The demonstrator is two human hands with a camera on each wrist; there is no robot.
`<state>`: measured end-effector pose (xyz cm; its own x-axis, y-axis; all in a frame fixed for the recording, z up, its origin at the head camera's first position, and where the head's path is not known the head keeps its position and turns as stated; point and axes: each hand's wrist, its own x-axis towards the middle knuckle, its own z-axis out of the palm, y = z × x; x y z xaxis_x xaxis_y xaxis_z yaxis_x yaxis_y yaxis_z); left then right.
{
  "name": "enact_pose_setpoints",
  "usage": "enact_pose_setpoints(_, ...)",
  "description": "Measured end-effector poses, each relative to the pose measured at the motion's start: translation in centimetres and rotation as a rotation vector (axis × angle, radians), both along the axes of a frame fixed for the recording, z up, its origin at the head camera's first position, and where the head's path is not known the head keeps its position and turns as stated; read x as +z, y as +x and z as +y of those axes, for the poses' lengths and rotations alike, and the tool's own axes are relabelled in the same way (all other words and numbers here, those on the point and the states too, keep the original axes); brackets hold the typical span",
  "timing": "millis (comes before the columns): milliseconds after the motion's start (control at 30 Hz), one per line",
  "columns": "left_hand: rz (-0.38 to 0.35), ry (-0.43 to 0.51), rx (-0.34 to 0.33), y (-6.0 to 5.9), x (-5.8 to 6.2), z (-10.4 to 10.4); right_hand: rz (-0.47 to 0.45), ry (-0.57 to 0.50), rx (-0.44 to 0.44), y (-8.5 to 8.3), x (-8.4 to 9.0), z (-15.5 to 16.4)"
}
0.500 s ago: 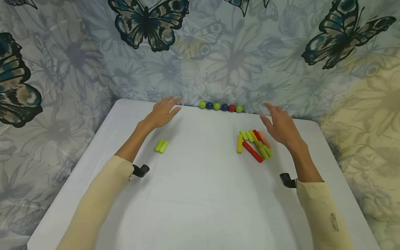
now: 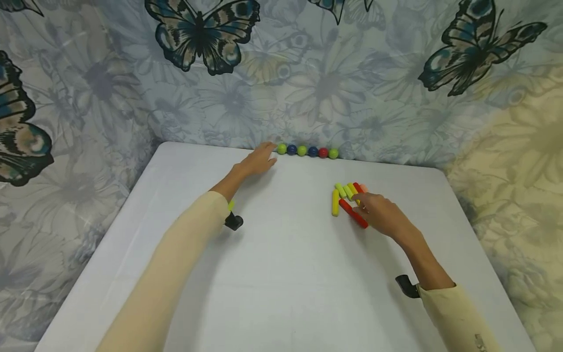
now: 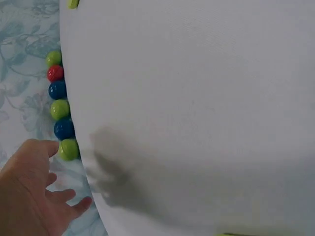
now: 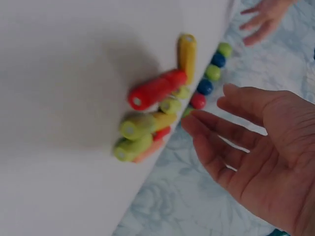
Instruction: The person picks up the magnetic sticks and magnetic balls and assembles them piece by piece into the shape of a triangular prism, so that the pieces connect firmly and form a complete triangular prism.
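Observation:
A row of green, blue and red balls lies along the table's far edge. My left hand (image 2: pixel 258 162) reaches to the left end of that row, beside a green ball (image 2: pixel 282 149); in the left wrist view its fingers are spread and grip nothing. My right hand (image 2: pixel 380 213) hovers over a cluster of short coloured rods, fingers slightly bent, with nothing held in the right wrist view. A yellow rod (image 2: pixel 335 203) and a red rod (image 2: pixel 348 207) show left of it. Green rods (image 4: pixel 138 127) and an orange one (image 4: pixel 148 151) appear in the right wrist view.
The white table (image 2: pixel 281 274) has a patterned cloth (image 2: pixel 325 98) hanging behind it. A green rod (image 2: pixel 230 205) peeks out beside my left sleeve (image 2: pixel 193 230), which hides the rest of that spot.
My left hand has moved right to the end of the ball row. My right hand has come down and toward me, over the rods, covering several of them.

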<state>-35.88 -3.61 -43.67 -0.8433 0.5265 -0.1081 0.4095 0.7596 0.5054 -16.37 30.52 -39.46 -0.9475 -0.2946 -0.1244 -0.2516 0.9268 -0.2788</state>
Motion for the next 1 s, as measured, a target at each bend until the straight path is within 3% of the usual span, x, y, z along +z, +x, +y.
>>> enact_pose_setpoints(200, 0.005, -0.039, 0.033, -1.0, -1.4, 2.5, 0.069, 0.102, 0.029, 0.5, -2.7, -0.3)
enact_pose_setpoints(300, 0.012, -0.078, 0.059, -1.0, -2.2, 3.4, 0.161, 0.158, 0.05, 0.8, -3.6, -0.3)
enact_pose_setpoints(433, 0.052, -0.132, 0.101, -0.7, -2.2, 4.2, 0.22, 0.179, 0.032, 1.2, -4.2, -0.2)
enact_pose_setpoints(600, 0.054, -0.128, 0.16, -1.2, -1.9, 4.7, 0.169, 0.125, -0.005, 1.5, -4.6, 0.2)
enact_pose_setpoints(733, 0.086, -0.16, 0.168, -1.5, -2.0, 4.7, 0.108, 0.123, 0.032, 1.6, -4.8, 0.4)
enact_pose_setpoints(833, 0.154, -0.187, 0.152, -1.6, -2.0, 4.7, 0.054, 0.111, 0.054, 1.6, -4.7, 0.6)
enact_pose_setpoints(1000, 0.267, -0.109, 0.068, -1.6, -2.2, 4.5, -0.024, 0.059, 0.041, 1.3, -4.0, 0.9)
